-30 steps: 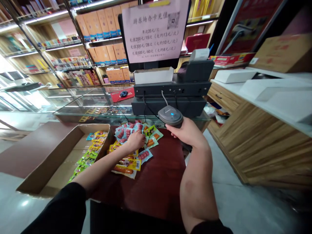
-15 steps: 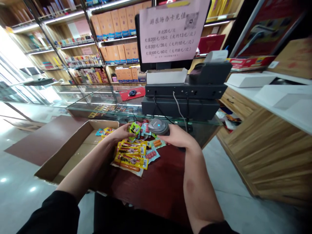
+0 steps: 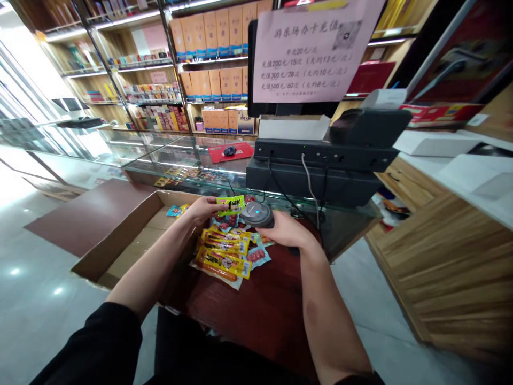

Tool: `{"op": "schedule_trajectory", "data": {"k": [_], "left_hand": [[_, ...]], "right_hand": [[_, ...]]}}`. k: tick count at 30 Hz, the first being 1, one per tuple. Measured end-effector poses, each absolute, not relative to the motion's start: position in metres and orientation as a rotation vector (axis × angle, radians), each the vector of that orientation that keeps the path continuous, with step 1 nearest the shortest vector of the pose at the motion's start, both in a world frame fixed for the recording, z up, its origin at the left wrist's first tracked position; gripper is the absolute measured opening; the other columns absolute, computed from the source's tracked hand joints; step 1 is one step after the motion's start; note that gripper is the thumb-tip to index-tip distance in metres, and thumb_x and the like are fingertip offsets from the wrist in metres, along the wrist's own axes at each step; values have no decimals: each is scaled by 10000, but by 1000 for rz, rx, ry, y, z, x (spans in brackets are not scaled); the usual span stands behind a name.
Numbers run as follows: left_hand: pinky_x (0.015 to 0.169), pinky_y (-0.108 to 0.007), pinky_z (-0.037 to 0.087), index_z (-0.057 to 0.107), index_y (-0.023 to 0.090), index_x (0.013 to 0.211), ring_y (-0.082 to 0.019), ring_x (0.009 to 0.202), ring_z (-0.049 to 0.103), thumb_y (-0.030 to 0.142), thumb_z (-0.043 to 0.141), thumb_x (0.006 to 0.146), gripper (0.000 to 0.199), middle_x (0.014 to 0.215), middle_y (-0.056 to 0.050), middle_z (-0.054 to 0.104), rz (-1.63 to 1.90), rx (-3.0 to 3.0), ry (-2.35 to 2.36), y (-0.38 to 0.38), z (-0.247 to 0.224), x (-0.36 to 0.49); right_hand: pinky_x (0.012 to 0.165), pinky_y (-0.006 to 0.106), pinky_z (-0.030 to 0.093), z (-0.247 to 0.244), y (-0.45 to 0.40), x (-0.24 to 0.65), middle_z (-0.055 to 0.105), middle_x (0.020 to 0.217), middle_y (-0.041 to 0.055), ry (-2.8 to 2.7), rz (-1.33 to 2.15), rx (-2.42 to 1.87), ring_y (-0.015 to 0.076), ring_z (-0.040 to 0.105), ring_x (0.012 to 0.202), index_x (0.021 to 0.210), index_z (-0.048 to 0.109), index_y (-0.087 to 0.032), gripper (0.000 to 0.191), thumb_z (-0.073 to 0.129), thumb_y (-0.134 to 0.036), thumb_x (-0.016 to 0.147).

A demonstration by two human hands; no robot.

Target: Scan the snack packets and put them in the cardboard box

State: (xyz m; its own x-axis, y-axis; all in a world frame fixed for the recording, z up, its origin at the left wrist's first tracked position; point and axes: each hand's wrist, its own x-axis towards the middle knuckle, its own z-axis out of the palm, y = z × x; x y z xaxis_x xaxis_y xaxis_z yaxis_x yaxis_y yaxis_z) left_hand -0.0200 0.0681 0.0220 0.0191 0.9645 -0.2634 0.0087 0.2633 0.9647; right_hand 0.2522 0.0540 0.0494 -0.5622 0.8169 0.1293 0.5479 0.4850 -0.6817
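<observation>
Dark red counter point(image 3: 256, 315) below lit shelves, head view: left hand point(image 3: 202, 209) pinches green packet point(image 3: 232, 205) by its left end, over the heaped sausage packets point(image 3: 224, 259), just beside scanner point(image 3: 255, 215). Right hand point(image 3: 286, 229) wrapped on scanner, fingers partly hidden. Packet looks light, soft, slick; end seam suits fingertips. Forearms angle inward, palms facing roughly together.

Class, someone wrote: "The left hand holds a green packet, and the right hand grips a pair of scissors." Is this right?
Not quite: the right hand grips a scanner, not scissors, as the head view shows. The left hand does hold a green packet.
</observation>
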Motion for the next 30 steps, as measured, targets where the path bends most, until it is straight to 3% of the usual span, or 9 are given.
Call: {"op": "schedule_trajectory", "data": {"k": [5, 12, 16, 20, 25, 30], "left_hand": [[580, -210, 518, 705, 108, 837, -120, 650, 653, 334, 914, 492, 462, 782, -48, 717, 979, 1017, 1320, 68, 22, -19], [704, -237, 550, 733, 110, 856, -152, 782, 683, 323, 926, 478, 475, 860, -64, 731, 1031, 991, 1273, 69, 27, -23], [660, -207, 529, 742, 107, 805, -120, 730, 663, 326, 934, 456, 454, 843, -63, 730, 1023, 978, 1277, 60, 42, -48], [657, -207, 510, 747, 106, 808, -121, 737, 651, 368, 924, 467, 465, 870, -80, 732, 983, 1003, 1374, 30, 56, -95], [622, -213, 475, 740, 120, 855, -116, 703, 615, 419, 893, 512, 480, 849, -59, 717, 878, 1044, 1536, -25, 53, -156], [549, -209, 404, 690, 124, 742, -89, 587, 525, 435, 881, 485, 447, 662, 12, 635, 712, 1141, 1650, -70, 39, -185]], "right_hand": [[741, 299, 525, 51, 53, 251, 763, 970, 71, -2307, 827, -1167, 255, 704, 898, 1028, 711, -180, 319, 684, -341, 753], [732, 287, 525, 56, 48, 251, 762, 929, 63, -2309, 834, -1106, 248, 703, 883, 1033, 710, -171, 332, 693, -330, 742], [728, 316, 534, 59, 43, 246, 757, 962, 61, -2321, 843, -1093, 261, 700, 890, 1040, 705, -188, 372, 700, -404, 738], [668, 336, 541, 57, 39, 236, 759, 844, 58, -2353, 834, -1128, 267, 708, 788, 995, 706, -188, 341, 686, -424, 750], [838, 383, 549, 49, 35, 219, 750, 1050, 74, -2326, 899, -1008, 295, 689, 996, 1103, 680, -193, 416, 697, -422, 756], [873, 400, 548, 41, 32, 200, 742, 1083, 90, -2359, 967, -1005, 308, 683, 1023, 1099, 674, -184, 431, 687, -449, 760]]}}
